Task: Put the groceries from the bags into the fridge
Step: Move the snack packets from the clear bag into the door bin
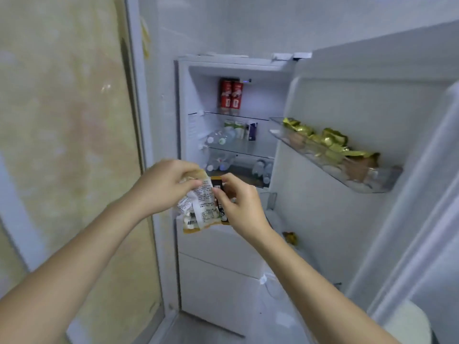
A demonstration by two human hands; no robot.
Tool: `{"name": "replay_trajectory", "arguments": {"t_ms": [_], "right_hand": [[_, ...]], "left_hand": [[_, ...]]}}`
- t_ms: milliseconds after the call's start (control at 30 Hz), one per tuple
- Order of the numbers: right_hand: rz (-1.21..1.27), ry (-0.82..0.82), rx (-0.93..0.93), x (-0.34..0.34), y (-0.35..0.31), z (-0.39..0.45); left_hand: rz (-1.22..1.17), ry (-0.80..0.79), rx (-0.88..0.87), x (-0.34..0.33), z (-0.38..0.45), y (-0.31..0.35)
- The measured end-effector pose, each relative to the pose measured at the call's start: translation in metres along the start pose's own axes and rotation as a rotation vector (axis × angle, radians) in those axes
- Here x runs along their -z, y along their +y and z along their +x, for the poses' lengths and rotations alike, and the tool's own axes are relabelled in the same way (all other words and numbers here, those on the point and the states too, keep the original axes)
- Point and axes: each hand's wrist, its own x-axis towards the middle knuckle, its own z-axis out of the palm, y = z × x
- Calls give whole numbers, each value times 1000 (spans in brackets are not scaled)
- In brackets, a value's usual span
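Note:
I stand in front of the open white fridge (228, 244). My left hand (164, 186) grips a bunch of small white and yellow snack packets (198, 209) by their tops. My right hand (239, 203) pinches a dark packet (218, 188) that lies against the same bunch, in front of the lower fridge shelf. Inside are two red cans (231, 96) on the top shelf, cartons (239, 129) and water bottles (219, 139) on the middle shelf, and more bottles (263, 170) below.
The fridge door (360, 100) stands open to the right; its clear door bin (340, 160) holds gold-wrapped items and eggs. One gold-wrapped item (289, 237) sits lower on the door. White drawer fronts (218, 284) are below. A yellowish wall panel (62, 120) is at left.

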Motion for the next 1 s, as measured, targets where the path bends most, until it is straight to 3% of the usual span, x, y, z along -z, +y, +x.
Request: {"name": "replay_trajectory", "arguments": {"t_ms": [367, 567, 767, 833, 1000], "right_hand": [[-369, 340, -531, 125, 85, -58], [-616, 313, -746, 127, 102, -61], [-719, 104, -882, 111, 121, -75], [-731, 25, -878, 109, 128, -76], [-899, -36, -645, 101, 131, -62]], "left_hand": [[-238, -319, -362, -160, 133, 112], [-342, -455, -384, -227, 155, 130], [-311, -590, -304, -276, 153, 114], [-248, -574, -304, -282, 146, 106], [34, -284, -398, -265, 142, 88]]}}
